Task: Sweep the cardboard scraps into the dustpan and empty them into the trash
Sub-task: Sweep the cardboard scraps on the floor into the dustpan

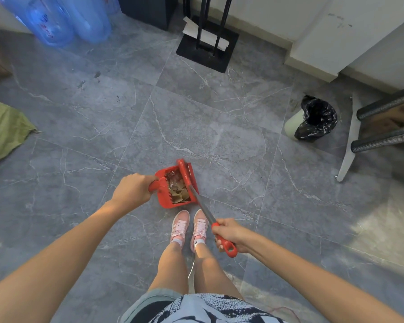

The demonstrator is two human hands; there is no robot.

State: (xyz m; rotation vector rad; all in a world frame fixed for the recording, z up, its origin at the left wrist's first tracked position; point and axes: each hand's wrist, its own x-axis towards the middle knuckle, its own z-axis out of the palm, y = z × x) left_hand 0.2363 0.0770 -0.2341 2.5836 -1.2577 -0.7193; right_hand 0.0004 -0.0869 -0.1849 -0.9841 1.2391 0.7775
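Sweeping looks done: your left hand (132, 191) grips the dustpan (164, 202), with the scraps (178, 192) inside it, just right of your knuckles. Your right hand (230, 234) grips the broom (202, 203). Next, carry the dustpan level to the bin (293, 123), ahead and right of that hand, and tip.

A: What lies between the red plastic dustpan (165, 201) and the white bin lined with a black bag (313, 120)?
B: Only bare grey marbled floor tiles (231, 136), open all the way.
A: And beside the bin?
B: A white slanted furniture leg (351, 141) stands just right of it, with two dark ribbed bars (383, 139) close by.
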